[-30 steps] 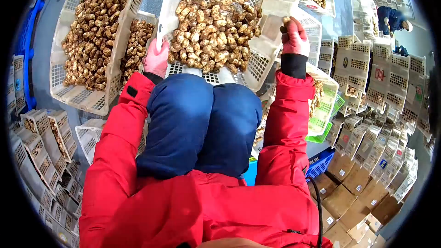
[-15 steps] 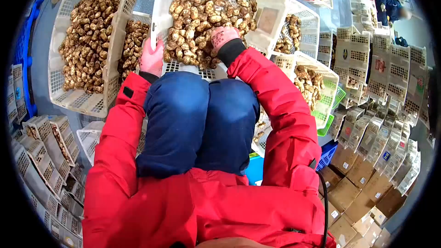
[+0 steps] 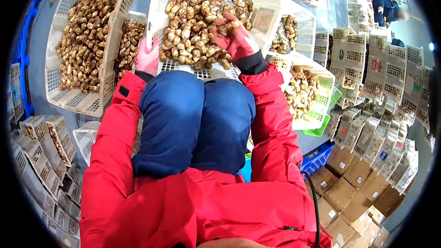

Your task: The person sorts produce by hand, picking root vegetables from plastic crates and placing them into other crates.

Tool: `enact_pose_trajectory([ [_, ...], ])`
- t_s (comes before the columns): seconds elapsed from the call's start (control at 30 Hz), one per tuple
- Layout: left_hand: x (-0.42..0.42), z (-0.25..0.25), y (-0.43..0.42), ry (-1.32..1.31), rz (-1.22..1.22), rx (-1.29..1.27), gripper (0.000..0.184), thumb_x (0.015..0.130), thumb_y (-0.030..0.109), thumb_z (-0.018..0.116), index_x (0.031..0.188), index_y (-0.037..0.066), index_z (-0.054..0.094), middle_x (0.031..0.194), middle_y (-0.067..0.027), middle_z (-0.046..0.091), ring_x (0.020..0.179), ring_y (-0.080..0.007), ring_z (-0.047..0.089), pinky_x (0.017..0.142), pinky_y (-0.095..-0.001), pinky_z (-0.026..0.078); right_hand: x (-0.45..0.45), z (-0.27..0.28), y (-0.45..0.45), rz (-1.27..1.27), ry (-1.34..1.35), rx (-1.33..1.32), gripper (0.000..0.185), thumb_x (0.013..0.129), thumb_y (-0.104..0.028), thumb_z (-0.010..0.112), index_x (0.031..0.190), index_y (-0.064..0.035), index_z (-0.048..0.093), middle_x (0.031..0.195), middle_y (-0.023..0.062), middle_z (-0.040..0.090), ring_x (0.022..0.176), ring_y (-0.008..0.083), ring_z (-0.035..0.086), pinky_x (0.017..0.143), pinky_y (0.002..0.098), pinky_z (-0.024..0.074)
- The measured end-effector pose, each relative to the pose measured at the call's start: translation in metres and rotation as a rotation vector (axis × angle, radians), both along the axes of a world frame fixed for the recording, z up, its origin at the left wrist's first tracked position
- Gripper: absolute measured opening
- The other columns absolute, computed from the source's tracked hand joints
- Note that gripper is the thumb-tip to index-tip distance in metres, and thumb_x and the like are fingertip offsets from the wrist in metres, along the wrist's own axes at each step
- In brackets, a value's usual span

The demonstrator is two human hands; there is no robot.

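Before my knees is a white plastic crate [image 3: 159, 16], tilted and partly filled with small knobbly brown-and-cream tuber-like pieces [image 3: 193, 32]. Their exact kind I cannot make out. My left hand [image 3: 148, 56], in a pink glove, is closed on the crate's near left edge, thumb on top. My right hand [image 3: 239, 39], in a stained pink glove, is raised just above the pile at the crate's right side. Its palm is turned up and the fingers curl around one or more brown-and-cream pieces [image 3: 228, 27].
A full crate [image 3: 51, 76] of similar pieces stands on the left, with another partly hidden crate [image 3: 132, 36] beside it. More crates [image 3: 324, 96] crowd the right. Stacked crates [image 3: 353, 55], cardboard boxes [image 3: 342, 193] and a bent-over person [image 3: 385, 9] are farther right.
My right hand has come up from the pile and moved slightly right, turning palm up with pieces in the fingers. My left hand keeps its hold on the crate.
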State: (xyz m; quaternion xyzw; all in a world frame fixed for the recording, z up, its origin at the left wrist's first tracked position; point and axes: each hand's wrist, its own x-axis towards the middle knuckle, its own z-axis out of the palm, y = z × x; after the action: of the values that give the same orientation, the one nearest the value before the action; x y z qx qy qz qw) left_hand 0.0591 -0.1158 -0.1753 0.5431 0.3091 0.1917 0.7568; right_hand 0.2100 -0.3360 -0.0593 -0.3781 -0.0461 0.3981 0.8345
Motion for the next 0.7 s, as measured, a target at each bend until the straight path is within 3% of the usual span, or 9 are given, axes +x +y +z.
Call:
enact_pose_trajectory([
  [0.13,0.0,-0.001,0.001,0.006,-0.004,0.009,0.021,0.089,0.005,0.053,0.11,0.003,0.05,0.087,-0.0002,0.053,0.075,-0.0071,0.049,0.067,-0.0207,0.04,0.018,0.006,-0.015,0.039,-0.198,0.003,0.034,0.086,-0.014,0.061,0.116,-0.0036,0.05,0.112,0.0151,0.056,0.093,0.0238,0.058,0.081,0.031,0.0491],
  [0.27,0.0,0.0,0.002,0.021,-0.012,0.048,0.021,0.088,0.005,0.054,0.109,0.003,0.051,0.086,0.0,0.053,0.075,-0.0071,0.049,0.065,-0.0207,0.04,0.042,0.037,-0.066,-0.277,-0.265,-0.038,0.032,0.085,-0.014,0.061,0.114,-0.0008,0.053,0.11,0.0146,0.057,0.093,0.0201,0.057,0.081,0.0326,0.0475],
  [0.33,0.0,0.0,0.002,0.028,-0.009,0.088,0.022,0.088,0.005,0.054,0.109,0.003,0.051,0.087,-0.0002,0.053,0.075,-0.0071,0.049,0.066,-0.0209,0.04,0.075,0.032,-0.101,-0.499,-0.481,-0.531,0.045,0.08,-0.014,0.066,0.119,0.001,0.051,0.114,0.0176,0.056,0.096,0.025,0.057,0.086,0.0364,0.0459],
  [0.4,0.001,0.002,0.001,0.04,-0.013,0.079,0.023,0.088,0.005,0.054,0.11,0.003,0.05,0.088,-0.0004,0.054,0.076,-0.0074,0.049,0.066,-0.0211,0.041,0.104,0.022,-0.114,-0.561,-1.172,-1.464,0.058,0.074,-0.018,0.071,0.122,0.0036,0.048,0.115,0.0211,0.054,0.1,0.0315,0.056,0.089,0.0385,0.0439],
  [0.47,0.001,0.003,0.003,0.061,-0.026,0.033,0.024,0.088,0.005,0.054,0.111,0.003,0.05,0.089,-0.0009,0.054,0.078,-0.0077,0.05,0.068,-0.0214,0.041,0.114,0.023,-0.102,-0.638,-1.64,-1.491,0.062,0.073,-0.026,0.072,0.123,0.0001,0.049,0.115,0.02,0.055,0.101,0.031,0.056,0.088,0.0386,0.0444],
  [0.53,0.0,0.0,0.001,0.042,0.016,-0.033,0.027,0.089,0.005,0.054,0.115,0.003,0.049,0.092,-0.0013,0.054,0.079,-0.0078,0.05,0.069,-0.0207,0.041,0.093,0.039,-0.043,-0.326,-1.105,-1.326,0.052,0.077,-0.026,0.068,0.123,-0.0091,0.051,0.116,0.0163,0.056,0.1,0.0276,0.057,0.087,0.0374,0.046],
  [0.6,-0.001,-0.004,0.002,0.009,-0.007,0.036,0.029,0.089,0.005,0.053,0.117,0.002,0.048,0.093,-0.0013,0.054,0.079,-0.0076,0.049,0.07,-0.0204,0.041,0.101,0.008,-0.004,0.051,-1.426,-1.551,0.037,0.084,-0.024,0.06,0.119,-0.0156,0.055,0.113,0.011,0.059,0.099,0.0231,0.058,0.082,0.0357,0.0492],
  [0.67,-0.004,0.0,0.002,0.023,-0.03,0.023,0.029,0.089,0.004,0.053,0.117,0.002,0.048,0.093,-0.0013,0.054,0.079,-0.0072,0.049,0.069,-0.0202,0.041,0.124,-0.064,0.022,0.472,-1.387,-2.044,0.033,0.082,-0.027,0.061,0.112,-0.0141,0.057,0.109,0.0104,0.061,0.098,0.0288,0.06,0.082,0.039,0.0495],
  [0.7,-0.004,0.002,0.002,0.027,-0.042,0.017,0.029,0.089,0.004,0.053,0.117,0.002,0.048,0.093,-0.0013,0.054,0.078,-0.0071,0.049,0.069,-0.02,0.04,0.114,-0.064,0.023,0.441,-1.395,-2.025,0.03,0.083,-0.029,0.06,0.109,-0.0147,0.058,0.107,0.0103,0.062,0.098,0.0282,0.06,0.082,0.0382,0.0495],
])
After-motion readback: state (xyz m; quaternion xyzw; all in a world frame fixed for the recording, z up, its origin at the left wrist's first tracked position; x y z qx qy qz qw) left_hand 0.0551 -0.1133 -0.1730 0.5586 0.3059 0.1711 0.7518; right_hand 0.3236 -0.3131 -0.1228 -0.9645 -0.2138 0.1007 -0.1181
